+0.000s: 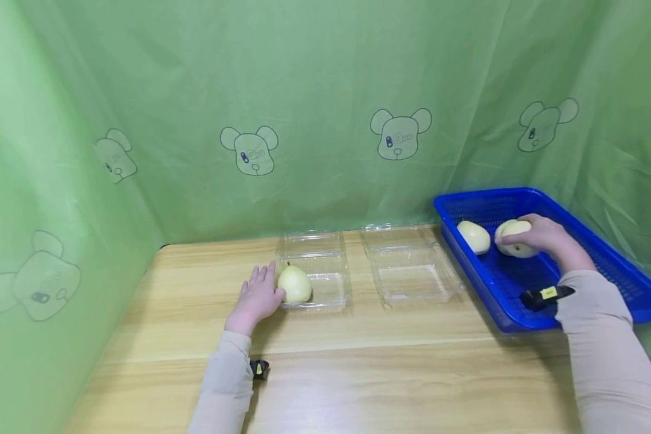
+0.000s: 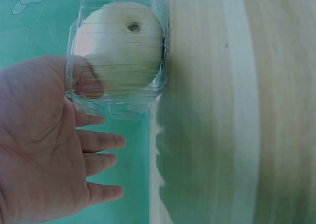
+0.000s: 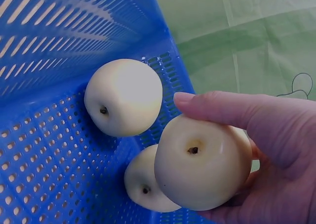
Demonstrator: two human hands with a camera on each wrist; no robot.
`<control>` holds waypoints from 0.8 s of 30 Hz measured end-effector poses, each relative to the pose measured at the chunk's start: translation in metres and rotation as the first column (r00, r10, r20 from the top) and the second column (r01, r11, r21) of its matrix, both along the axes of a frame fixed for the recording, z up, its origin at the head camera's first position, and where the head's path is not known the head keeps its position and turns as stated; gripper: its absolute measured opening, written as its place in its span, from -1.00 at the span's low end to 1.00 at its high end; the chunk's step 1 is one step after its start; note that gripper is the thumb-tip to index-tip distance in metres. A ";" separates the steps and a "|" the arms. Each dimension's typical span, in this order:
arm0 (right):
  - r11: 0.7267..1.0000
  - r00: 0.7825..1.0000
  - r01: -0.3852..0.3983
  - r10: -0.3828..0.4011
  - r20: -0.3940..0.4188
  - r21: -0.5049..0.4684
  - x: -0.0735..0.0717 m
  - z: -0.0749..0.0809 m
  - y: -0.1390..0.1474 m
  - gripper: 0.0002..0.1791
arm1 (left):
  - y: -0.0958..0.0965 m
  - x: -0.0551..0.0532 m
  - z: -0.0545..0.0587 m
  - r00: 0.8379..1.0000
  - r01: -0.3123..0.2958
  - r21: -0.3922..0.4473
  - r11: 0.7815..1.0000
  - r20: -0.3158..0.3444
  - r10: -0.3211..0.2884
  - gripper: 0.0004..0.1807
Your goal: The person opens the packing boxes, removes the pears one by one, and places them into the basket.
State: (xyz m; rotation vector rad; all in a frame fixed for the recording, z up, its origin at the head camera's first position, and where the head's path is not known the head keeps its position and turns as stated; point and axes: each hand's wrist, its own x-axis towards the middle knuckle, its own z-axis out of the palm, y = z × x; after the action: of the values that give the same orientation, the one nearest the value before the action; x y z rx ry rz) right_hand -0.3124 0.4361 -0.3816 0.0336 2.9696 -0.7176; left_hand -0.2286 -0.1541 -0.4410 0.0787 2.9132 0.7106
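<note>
A yellow-green pear (image 1: 295, 284) stands, stem up, in the left part of an open clear plastic box (image 1: 330, 288). My left hand (image 1: 257, 298) is at that box's left side, its fingers stretched out. In the left wrist view its thumb (image 2: 89, 80) shows through the plastic beside the pear. Over the blue basket (image 1: 488, 192), my right hand (image 1: 550, 236) grips a pale pear (image 3: 202, 167) between thumb and fingers. Another pear (image 3: 123, 98) lies beside it in the basket, and a further pear (image 3: 148, 179) is partly hidden beneath the held one.
A second clear box (image 1: 412, 282), with its lid (image 1: 396, 236) folded back, stands between the first box and the basket. Wooden tabletop (image 1: 358, 374) extends in front. A green curtain (image 1: 325, 90) with bear-head prints rises behind and at both sides.
</note>
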 end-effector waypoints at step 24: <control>0.982 0.986 0.161 -0.155 0.061 -0.103 0.002 -0.022 0.013 0.15 | 0.003 0.003 -0.001 1.000 -0.013 0.012 1.000 0.000 0.013 -0.17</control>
State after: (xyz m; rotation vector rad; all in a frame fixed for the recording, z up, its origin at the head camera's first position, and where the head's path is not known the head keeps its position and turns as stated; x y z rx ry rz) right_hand -0.3107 0.4494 -0.4031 0.2802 2.8970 -0.8798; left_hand -0.2256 -0.1515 -0.4421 0.0606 2.9124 0.7307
